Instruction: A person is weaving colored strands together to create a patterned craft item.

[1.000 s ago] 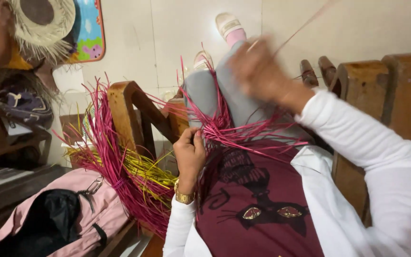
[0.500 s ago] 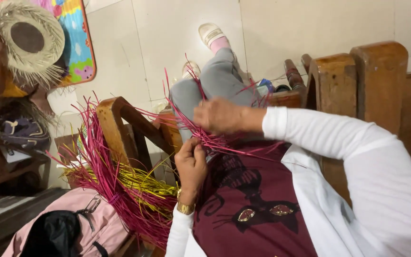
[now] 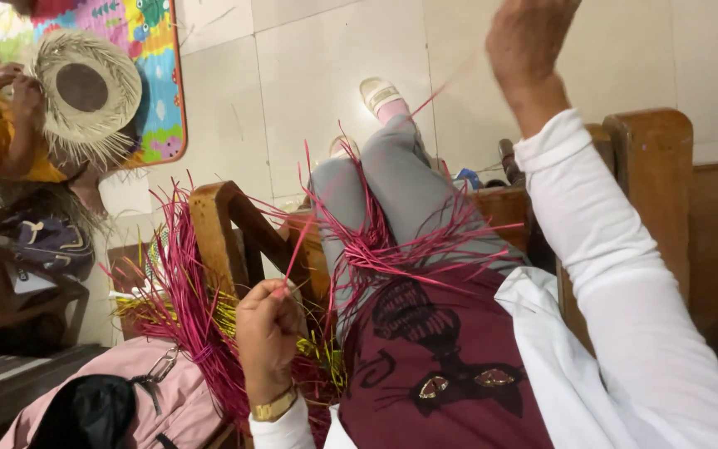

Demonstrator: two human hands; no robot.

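The person's left hand [image 3: 269, 331] is closed tight, pinching a thin pink straw strip [image 3: 297, 243] just beside the brown wooden chair arm [image 3: 219, 237]. The right hand [image 3: 529, 37] is lifted high above that chair arm, off to the far side. It is curled shut on a long pink strand [image 3: 446, 86] and pulls it up and away. The strand looks thin and blurry, so it is hard to see all of it.

The strand could snap if the pull is too hard. It could also slip out of the fingers, because it is so thin. The loose pink weaving [image 3: 392, 249] on the grey trousers [image 3: 392, 191], right next to the chair arm, could get tangled or come undone.

A big bundle of pink and yellow straw strips [image 3: 189, 316] hangs beside the chair arm, over a pink bag [image 3: 151, 399]. The floor behind has pale tiles [image 3: 309, 83]. Far behind the chair arm, another person holds a round pale straw hat [image 3: 85, 87] near a bright play mat [image 3: 155, 66].
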